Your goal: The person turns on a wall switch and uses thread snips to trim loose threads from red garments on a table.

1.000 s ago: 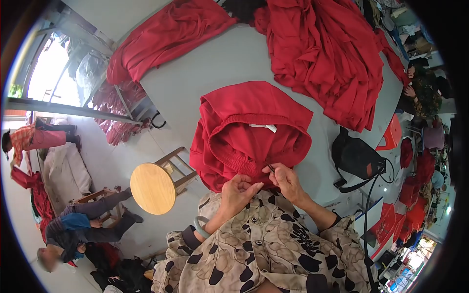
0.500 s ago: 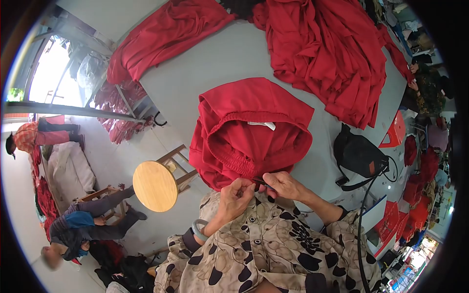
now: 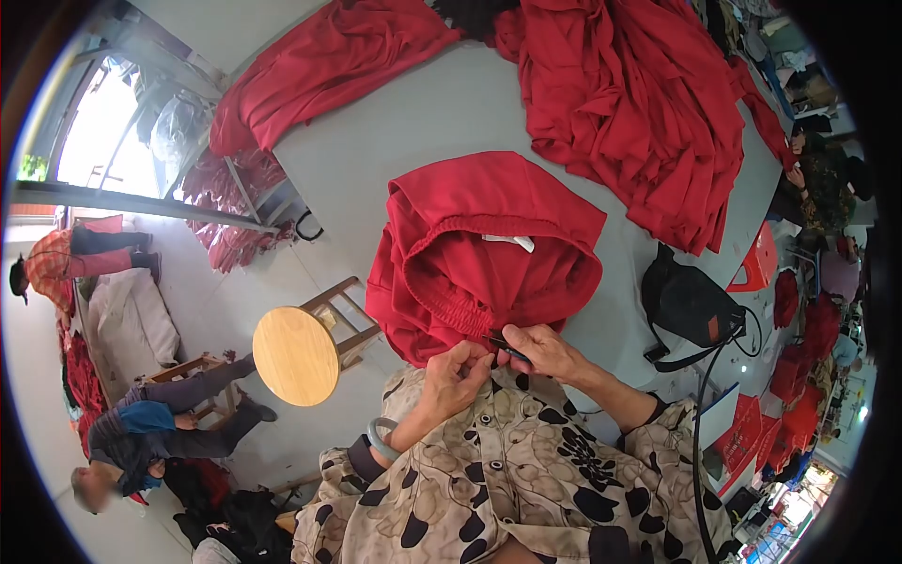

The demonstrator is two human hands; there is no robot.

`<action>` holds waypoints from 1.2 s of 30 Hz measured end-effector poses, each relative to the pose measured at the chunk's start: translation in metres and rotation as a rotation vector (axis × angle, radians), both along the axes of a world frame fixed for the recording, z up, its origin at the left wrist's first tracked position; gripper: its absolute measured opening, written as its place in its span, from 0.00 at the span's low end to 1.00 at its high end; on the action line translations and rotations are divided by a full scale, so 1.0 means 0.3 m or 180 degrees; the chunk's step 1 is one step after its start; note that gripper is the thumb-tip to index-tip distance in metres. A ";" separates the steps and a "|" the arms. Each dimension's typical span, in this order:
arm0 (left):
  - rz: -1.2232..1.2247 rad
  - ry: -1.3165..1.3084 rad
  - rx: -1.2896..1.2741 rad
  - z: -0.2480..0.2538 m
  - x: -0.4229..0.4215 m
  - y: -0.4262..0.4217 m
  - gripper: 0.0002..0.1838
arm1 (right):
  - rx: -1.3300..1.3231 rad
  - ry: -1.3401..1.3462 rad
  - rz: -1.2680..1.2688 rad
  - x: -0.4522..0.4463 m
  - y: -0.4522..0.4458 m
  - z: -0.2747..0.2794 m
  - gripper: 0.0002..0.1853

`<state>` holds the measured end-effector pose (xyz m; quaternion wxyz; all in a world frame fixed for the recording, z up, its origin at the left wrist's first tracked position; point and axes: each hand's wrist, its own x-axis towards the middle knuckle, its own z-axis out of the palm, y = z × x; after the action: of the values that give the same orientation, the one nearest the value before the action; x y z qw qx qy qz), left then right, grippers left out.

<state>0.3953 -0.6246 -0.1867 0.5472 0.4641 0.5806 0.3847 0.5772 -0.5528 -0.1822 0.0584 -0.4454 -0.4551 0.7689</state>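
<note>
A red garment with a gathered elastic waistband and a white label lies at the near edge of the grey table, its waist opening facing me. My left hand is closed in a pinch at the garment's near edge; what sits between the fingertips is too small to make out. Small black thread snips are gripped in my right hand, their tip at the waistband close to the left fingertips. My right fingers partly hide the snips.
Red garments are heaped on the grey table. A black bag with a cable lies on the right. A round wooden stool stands at left, with a seated person beyond it.
The snips' tip has moved up and left onto the waistband, with my right hand turned slightly. My left hand keeps its pinch in nearly the same place.
</note>
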 end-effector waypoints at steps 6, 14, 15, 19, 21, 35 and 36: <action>-0.0019 0.0006 -0.0017 -0.010 -0.006 0.000 0.03 | -0.0193 0.0073 -0.0172 -0.001 -0.016 0.012 0.29; -0.0064 0.0077 -0.0010 0.013 -0.003 0.014 0.03 | 0.0272 -0.0155 -0.0271 -0.025 -0.043 -0.015 0.25; -0.0066 0.0075 -0.0011 0.008 -0.003 0.010 0.03 | 0.0133 -0.0148 -0.0304 -0.027 -0.045 -0.021 0.25; -0.0109 0.0052 0.0063 -0.014 -0.007 0.008 0.03 | -0.0194 -0.0197 -0.0412 -0.025 -0.052 -0.022 0.26; -0.0083 0.0016 0.0090 -0.022 -0.004 0.006 0.03 | 0.0047 -0.0130 -0.0349 -0.031 -0.046 0.008 0.26; 0.0332 0.1061 -0.0291 -0.018 -0.160 -0.119 0.05 | 0.2254 -0.0506 -0.0912 0.051 -0.067 -0.013 0.18; 0.0479 0.1745 -0.0201 -0.076 -0.221 -0.165 0.07 | 0.2537 -0.0748 -0.0911 0.051 -0.054 -0.014 0.19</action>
<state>0.3290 -0.6741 -0.2096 0.3539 0.4891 0.7515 0.2661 0.5925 -0.5688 -0.1864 0.2795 -0.5310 -0.6534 0.4615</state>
